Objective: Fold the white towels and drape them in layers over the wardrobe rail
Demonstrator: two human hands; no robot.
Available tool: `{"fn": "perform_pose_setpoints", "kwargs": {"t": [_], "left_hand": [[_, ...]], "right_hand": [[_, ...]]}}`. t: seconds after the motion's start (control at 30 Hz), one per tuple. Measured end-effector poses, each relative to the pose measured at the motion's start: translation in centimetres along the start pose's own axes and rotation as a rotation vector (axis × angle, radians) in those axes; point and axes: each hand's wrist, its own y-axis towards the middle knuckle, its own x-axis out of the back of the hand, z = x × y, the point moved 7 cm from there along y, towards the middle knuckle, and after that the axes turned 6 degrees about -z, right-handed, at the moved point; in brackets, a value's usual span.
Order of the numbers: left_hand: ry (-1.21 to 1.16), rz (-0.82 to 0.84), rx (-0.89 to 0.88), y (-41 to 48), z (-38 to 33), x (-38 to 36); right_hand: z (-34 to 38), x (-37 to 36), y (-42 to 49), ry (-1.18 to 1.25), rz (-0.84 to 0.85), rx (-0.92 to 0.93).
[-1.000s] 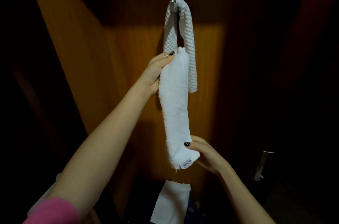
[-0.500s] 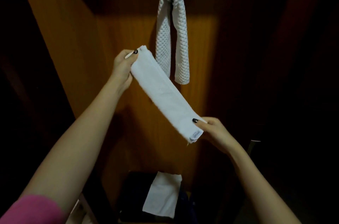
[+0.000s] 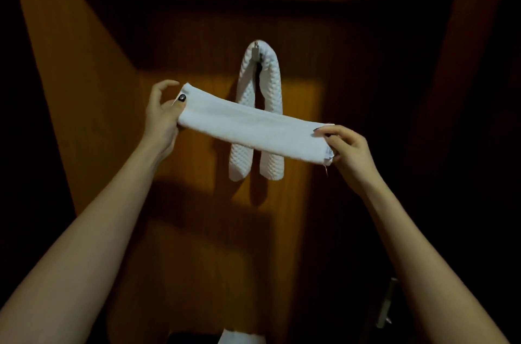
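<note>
Wardrobe [image 3: 84, 95], dim: towel [image 3: 253, 128], long axis ten-to-four, ends pinched by left hand [image 3: 162, 118] and right hand [image 3: 348, 153]; rail [image 3: 256, 46] with draped towel [image 3: 273, 84] at twelve.

Flat towel [image 3: 253, 129] is reading as soft matt white cloth, fine nap. Hanging towel [image 3: 271, 95] is showing bumpy waffle weave. Wardrobe panel [image 3: 93, 95] is showing smooth orange wood. Rail fitting [image 3: 255, 50] is glinting like metal.

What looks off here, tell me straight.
A thin reddish thread dangles from the labelled corner of the folded towel, beside the right hand: a loose strand. The draped waffle towel hangs evenly; nothing else stands out.
</note>
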Motion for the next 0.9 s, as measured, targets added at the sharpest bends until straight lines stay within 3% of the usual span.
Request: {"fn": "perform_pose_setpoints", "kwargs": {"t": [0.23,0.33,0.47,0.7,0.9], "left_hand": [[-0.097,0.086,-0.096,8.5,-3.2,-2.3],[0.002,0.127,-0.189,11.9,-4.8,-3.9],[-0.001,0.209,-0.168,14.9,-5.2,-6.1],[-0.069,0.397,-0.181,15.4,-6.5,-6.2],[-0.234,0.472,-0.171,14.3,-6.6,-6.4]], "right_hand": [[6.9,-2.2,8.3,0.059,0.011,0.1],[9.7,-3.1,12.6,0.113,-0.029,0.132],[11.7,-4.9,16.5,0.136,-0.049,0.131],[14.3,-4.3,15.1,0.001,-0.052,0.212],[13.3,-1.2,12.4,0.112,-0.259,0.215]]}}
